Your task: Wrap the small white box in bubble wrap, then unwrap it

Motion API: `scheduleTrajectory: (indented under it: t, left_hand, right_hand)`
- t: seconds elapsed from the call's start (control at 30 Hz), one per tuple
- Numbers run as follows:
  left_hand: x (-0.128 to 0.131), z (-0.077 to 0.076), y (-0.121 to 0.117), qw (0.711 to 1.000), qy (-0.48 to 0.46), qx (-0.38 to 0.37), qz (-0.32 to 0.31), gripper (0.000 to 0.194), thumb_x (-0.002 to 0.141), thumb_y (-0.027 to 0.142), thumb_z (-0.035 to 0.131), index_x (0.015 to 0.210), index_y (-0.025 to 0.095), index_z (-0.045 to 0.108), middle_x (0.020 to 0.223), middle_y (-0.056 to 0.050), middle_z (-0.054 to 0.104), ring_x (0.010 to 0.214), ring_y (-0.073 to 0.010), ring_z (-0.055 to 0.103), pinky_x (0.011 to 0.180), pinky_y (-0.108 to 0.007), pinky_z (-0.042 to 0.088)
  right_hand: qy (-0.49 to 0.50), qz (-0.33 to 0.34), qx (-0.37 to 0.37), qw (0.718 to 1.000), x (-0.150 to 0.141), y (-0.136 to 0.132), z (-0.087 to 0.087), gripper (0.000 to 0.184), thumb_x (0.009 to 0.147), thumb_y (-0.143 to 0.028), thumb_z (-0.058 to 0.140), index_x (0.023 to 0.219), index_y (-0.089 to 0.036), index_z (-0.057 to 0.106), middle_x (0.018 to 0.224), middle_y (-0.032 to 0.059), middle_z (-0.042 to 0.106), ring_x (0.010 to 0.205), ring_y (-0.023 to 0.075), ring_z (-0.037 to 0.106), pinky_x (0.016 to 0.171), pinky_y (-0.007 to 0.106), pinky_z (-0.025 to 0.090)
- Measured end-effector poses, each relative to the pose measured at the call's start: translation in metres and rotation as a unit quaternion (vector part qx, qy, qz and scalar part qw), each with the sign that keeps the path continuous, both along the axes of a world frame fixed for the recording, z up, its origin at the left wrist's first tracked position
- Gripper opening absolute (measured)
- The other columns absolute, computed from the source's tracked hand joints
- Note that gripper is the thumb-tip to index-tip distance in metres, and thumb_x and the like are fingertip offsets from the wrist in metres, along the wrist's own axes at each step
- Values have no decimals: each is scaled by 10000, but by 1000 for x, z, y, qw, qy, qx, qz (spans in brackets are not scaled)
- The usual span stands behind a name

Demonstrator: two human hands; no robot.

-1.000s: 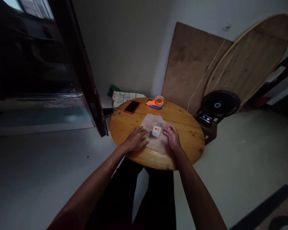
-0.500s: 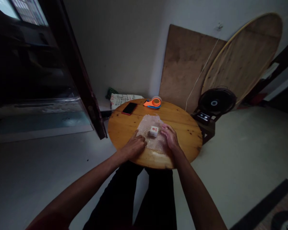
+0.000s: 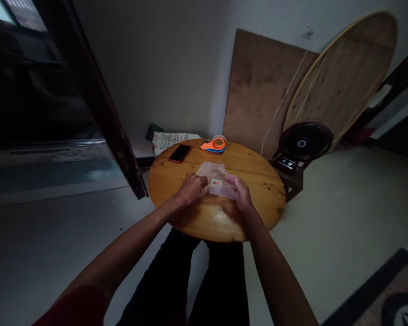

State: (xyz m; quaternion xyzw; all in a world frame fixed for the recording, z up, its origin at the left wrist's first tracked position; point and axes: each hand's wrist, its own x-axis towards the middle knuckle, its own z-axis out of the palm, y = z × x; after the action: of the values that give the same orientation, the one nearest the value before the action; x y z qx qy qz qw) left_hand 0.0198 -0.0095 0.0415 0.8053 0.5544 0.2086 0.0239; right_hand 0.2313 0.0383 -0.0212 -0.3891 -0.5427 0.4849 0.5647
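Observation:
A sheet of bubble wrap point(image 3: 211, 170) lies on the round wooden table, its near edge folded up against a small white box point(image 3: 216, 182) with a red mark. My left hand point(image 3: 193, 188) has its fingers curled on the left side of the wrap, gripping the lifted edge. On the other side, my right hand point(image 3: 240, 188) closes on the right part of the raised edge, thumb and fingers around it. The box sits between both hands, its lower part hidden by the wrap.
An orange and blue tape dispenser point(image 3: 215, 144) stands at the table's point(image 3: 265, 203) far edge. Left of it lies a phone point(image 3: 180, 153) with a red rim. A black fan point(image 3: 302, 142) stands beyond the table on the right. A dark door frame point(image 3: 122, 154) rises on the left.
Both hands have raised the near edge of the bubble wrap and folded it up against the box. My left hand has moved up and its fingers have closed on the wrap.

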Motion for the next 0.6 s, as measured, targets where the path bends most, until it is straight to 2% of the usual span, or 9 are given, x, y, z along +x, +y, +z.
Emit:
scheduleTrajectory:
  t: [0.1,0.27,0.4,0.5,0.6]
  left_hand:
    - [5,3,23,999,-9,-19,26,220,788,233,499,838,166,703,742,-91,701,746,-229,636,748,-317,440]
    - [9,-3,50,998,-24,-53,13,221,766,219,515,856,170,710,749,-76,698,731,-206,633,687,-274,425]
    - [1,-1,52,991,-68,-114,0,258,757,251,539,940,182,707,851,-59,714,769,-206,637,667,-263,432]
    - [-5,4,49,984,-103,-147,-12,358,715,292,614,1052,199,691,979,-48,709,835,-210,634,701,-258,448]
    - [-5,4,50,982,-117,-143,-27,379,677,358,687,1011,179,704,917,-55,692,817,-213,613,686,-263,441]
  right_hand:
    - [-21,6,26,999,0,-3,4,424,791,-550,624,1056,-227,692,1107,58,696,1063,243,611,942,389,459]
    - [-26,4,-49,998,-4,-2,2,517,603,-413,793,1061,-216,657,964,42,704,869,202,635,766,318,506]
    - [-58,-30,-61,996,-9,0,-1,377,605,-397,758,912,-189,688,799,20,690,697,162,593,650,287,477]
    - [-74,-39,-36,996,-10,0,-2,303,626,-414,734,828,-192,693,774,16,688,704,165,588,657,287,472]
    - [-77,-38,-22,996,-9,1,-2,284,642,-424,720,807,-195,691,787,16,691,723,168,594,669,284,472]
